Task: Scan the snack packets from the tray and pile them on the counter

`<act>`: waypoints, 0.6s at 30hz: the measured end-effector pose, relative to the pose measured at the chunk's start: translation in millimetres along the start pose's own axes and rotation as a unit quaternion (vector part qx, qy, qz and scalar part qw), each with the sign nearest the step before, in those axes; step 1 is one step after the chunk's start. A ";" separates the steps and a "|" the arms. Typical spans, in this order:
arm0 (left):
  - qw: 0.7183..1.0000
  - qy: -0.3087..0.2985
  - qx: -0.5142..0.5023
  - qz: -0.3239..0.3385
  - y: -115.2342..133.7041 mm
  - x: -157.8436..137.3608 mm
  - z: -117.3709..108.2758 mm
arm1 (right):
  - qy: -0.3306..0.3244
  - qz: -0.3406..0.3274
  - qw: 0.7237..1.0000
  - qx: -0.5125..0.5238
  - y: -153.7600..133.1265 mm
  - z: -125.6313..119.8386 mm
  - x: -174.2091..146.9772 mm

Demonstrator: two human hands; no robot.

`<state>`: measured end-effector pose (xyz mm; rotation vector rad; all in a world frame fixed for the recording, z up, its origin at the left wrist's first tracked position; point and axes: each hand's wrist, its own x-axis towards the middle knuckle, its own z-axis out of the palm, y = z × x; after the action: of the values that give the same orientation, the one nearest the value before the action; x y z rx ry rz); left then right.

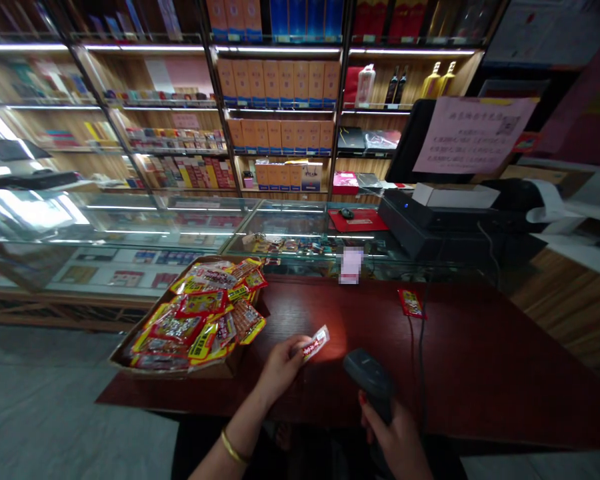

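Your left hand (pixel 279 365) pinches one snack packet (pixel 315 344) above the tabletop (pixel 480 373) in the red glow before the barcode scanner (pixel 367 377) gripped by your right hand (pixel 395 440); one packet (pixel 411 302) lies apart, the cardboard box (pixel 130 357) remains full.

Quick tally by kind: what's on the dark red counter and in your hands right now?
Cardboard tray of red-and-yellow snack packets: 1
Loose red snack packet: 1
Small packet in left hand: 1
Black handheld barcode scanner in right hand: 1
Total: 4
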<state>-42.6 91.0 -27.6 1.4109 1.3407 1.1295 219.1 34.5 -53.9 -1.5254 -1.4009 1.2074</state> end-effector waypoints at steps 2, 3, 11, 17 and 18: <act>1.000 -0.003 0.003 0.000 1.4 -0.6 0.4 | -0.006 -0.001 1.000 -0.003 -1.9 1.5 1.5; 1.000 -0.004 0.002 0.000 1.7 -0.8 1.1 | -0.008 -0.002 1.000 -0.003 -2.5 2.2 2.4; 1.000 -0.016 0.003 0.002 4.8 9.3 15.2 | 0.001 -0.013 1.000 0.006 -3.0 -2.2 11.1; 1.000 -0.019 0.022 0.011 7.3 21.3 27.1 | 0.012 -0.020 1.000 0.017 1.1 -10.1 13.3; 0.999 -0.019 0.028 0.013 7.8 22.0 28.2 | 0.015 -0.020 1.000 0.018 1.7 -11.2 13.3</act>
<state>-13.1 112.6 -25.1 1.4875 1.3408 1.0841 229.8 48.2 -54.3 -1.4786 -1.3752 1.1754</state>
